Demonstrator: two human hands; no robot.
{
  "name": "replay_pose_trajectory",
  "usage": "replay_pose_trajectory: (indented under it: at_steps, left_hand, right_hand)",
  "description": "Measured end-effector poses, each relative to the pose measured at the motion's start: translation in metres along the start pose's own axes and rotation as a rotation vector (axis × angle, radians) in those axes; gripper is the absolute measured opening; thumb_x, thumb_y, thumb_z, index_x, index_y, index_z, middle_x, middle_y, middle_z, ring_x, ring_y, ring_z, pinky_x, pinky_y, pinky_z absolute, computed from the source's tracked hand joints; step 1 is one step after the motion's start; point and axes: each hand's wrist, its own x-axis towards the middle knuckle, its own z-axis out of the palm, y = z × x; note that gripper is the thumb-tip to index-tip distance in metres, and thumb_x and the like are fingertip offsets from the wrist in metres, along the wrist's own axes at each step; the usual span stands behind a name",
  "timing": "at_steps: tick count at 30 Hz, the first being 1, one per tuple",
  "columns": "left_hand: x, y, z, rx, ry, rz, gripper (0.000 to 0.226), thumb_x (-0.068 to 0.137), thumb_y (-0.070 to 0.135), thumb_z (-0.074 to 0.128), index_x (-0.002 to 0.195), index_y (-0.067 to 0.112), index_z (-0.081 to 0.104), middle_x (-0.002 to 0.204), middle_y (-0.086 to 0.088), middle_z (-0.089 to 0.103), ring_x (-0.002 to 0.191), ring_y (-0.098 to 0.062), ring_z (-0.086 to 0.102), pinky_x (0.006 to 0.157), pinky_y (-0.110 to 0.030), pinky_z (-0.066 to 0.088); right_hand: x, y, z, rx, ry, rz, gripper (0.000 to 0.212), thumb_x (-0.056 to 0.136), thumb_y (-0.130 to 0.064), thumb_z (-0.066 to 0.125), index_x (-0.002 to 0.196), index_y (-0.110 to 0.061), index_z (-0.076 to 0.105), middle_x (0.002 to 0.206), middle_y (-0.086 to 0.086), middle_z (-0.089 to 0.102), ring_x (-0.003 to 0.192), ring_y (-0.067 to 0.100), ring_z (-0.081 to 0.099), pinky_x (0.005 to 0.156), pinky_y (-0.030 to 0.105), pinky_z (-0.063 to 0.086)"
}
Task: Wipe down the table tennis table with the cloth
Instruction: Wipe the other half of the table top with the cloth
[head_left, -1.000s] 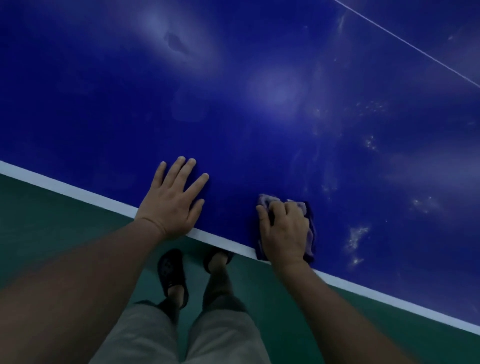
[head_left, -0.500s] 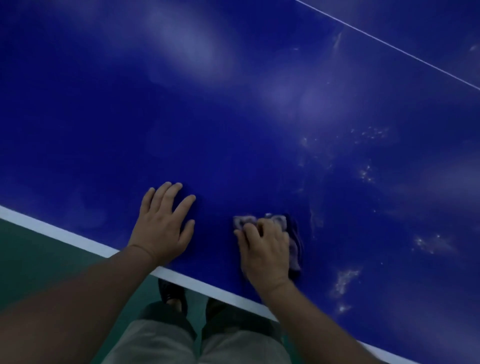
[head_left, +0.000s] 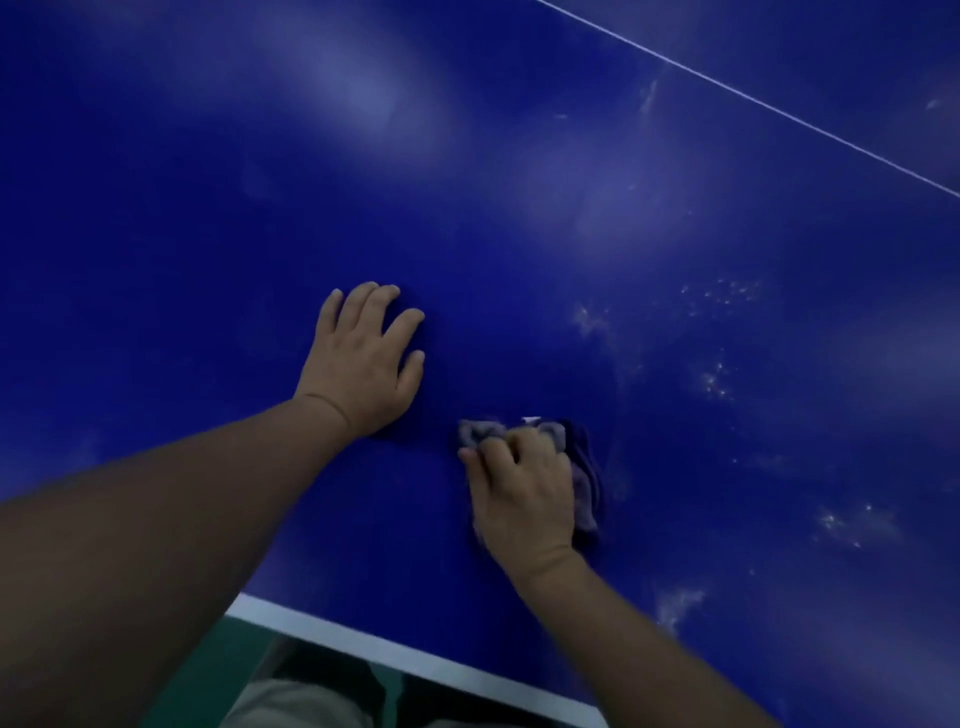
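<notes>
A: Biggest thing?
B: Blue desk (head_left: 519, 156), fills the view. White border stripe (head_left: 415, 660) on the near edge, thin white line (head_left: 753, 101) top right.
A: Hands?
B: Left grip (head_left: 363, 358) released, flat on the desk, fingers spread. Right grip (head_left: 524, 493) near it, closer to the edge, clenched on the cloth (head_left: 584, 483), pressing it down.
A: Cloth?
B: Bunched, probably greyish-purple, but it's blurry. It pokes out past the fingers.
A: Smallest?
B: Pale smudges (head_left: 722, 379) right of the cloth.
</notes>
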Motion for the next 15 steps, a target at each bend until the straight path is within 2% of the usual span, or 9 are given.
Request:
replay_pose_trajectory:
  at_steps: [2, 5, 7, 9, 11, 13, 15]
  left_hand:
    - [0.019, -0.003, -0.001, 0.01, -0.008, 0.052, 0.048, 0.096, 0.04, 0.048, 0.137, 0.014, 0.051, 0.149, -0.016, 0.039, 0.142, -0.035, 0.03, 0.121, -0.056, 0.016]
    - [0.052, -0.002, -0.004, 0.006, -0.001, 0.097, 0.048, 0.096, 0.04, 0.049, 0.136, 0.015, 0.05, 0.148, -0.016, 0.039, 0.142, -0.035, 0.03, 0.121, -0.055, 0.016]
    - [0.077, -0.001, -0.004, 0.0, 0.021, 0.109, 0.046, 0.097, 0.04, 0.049, 0.135, 0.015, 0.051, 0.147, -0.016, 0.04, 0.141, -0.034, 0.032, 0.12, -0.056, 0.018]
    - [0.098, -0.002, -0.007, -0.004, 0.037, 0.121, 0.045, 0.097, 0.039, 0.047, 0.133, 0.014, 0.052, 0.146, -0.015, 0.041, 0.139, -0.034, 0.033, 0.119, -0.055, 0.02]
    - [0.121, -0.004, -0.012, -0.014, 0.052, 0.127, 0.042, 0.097, 0.037, 0.047, 0.131, 0.014, 0.054, 0.143, -0.014, 0.044, 0.135, -0.034, 0.036, 0.116, -0.054, 0.023]
    - [0.143, -0.006, -0.015, -0.019, 0.06, 0.14, 0.04, 0.097, 0.036, 0.046, 0.128, 0.013, 0.055, 0.14, -0.014, 0.045, 0.132, -0.034, 0.038, 0.113, -0.052, 0.026]
    - [0.164, -0.009, -0.018, -0.016, 0.061, 0.16, 0.039, 0.096, 0.036, 0.047, 0.127, 0.013, 0.055, 0.139, -0.014, 0.046, 0.131, -0.034, 0.039, 0.111, -0.051, 0.027]
  right_hand:
    - [0.058, 0.021, -0.001, -0.012, 0.025, -0.012, 0.022, 0.101, -0.035, 0.053, 0.099, -0.015, 0.061, 0.089, 0.01, 0.056, 0.076, 0.031, 0.053, 0.064, 0.043, 0.044]
    - [0.174, 0.051, -0.006, -0.049, 0.128, 0.144, 0.032, 0.103, -0.041, 0.048, 0.107, -0.014, 0.064, 0.101, 0.014, 0.058, 0.088, 0.035, 0.056, 0.073, 0.045, 0.045]
    - [0.212, 0.06, -0.001, -0.036, 0.156, 0.227, 0.035, 0.103, -0.042, 0.047, 0.106, -0.011, 0.064, 0.104, 0.014, 0.058, 0.093, 0.035, 0.056, 0.076, 0.044, 0.042]
    - [0.195, 0.048, 0.004, -0.078, 0.199, 0.318, 0.034, 0.103, -0.041, 0.048, 0.108, -0.011, 0.064, 0.102, 0.015, 0.058, 0.092, 0.035, 0.056, 0.076, 0.044, 0.042]
    - [0.138, 0.014, 0.008, -0.042, 0.173, 0.341, 0.03, 0.103, -0.04, 0.048, 0.108, -0.014, 0.063, 0.097, 0.013, 0.057, 0.086, 0.032, 0.054, 0.073, 0.043, 0.044]
    - [0.089, -0.023, 0.012, -0.023, 0.114, 0.321, 0.026, 0.102, -0.04, 0.051, 0.097, -0.016, 0.062, 0.089, 0.007, 0.055, 0.08, 0.026, 0.051, 0.067, 0.041, 0.045]
    - [0.097, -0.025, 0.019, -0.034, 0.101, 0.258, 0.026, 0.101, -0.04, 0.054, 0.091, -0.017, 0.062, 0.086, 0.005, 0.055, 0.077, 0.024, 0.049, 0.064, 0.04, 0.043]
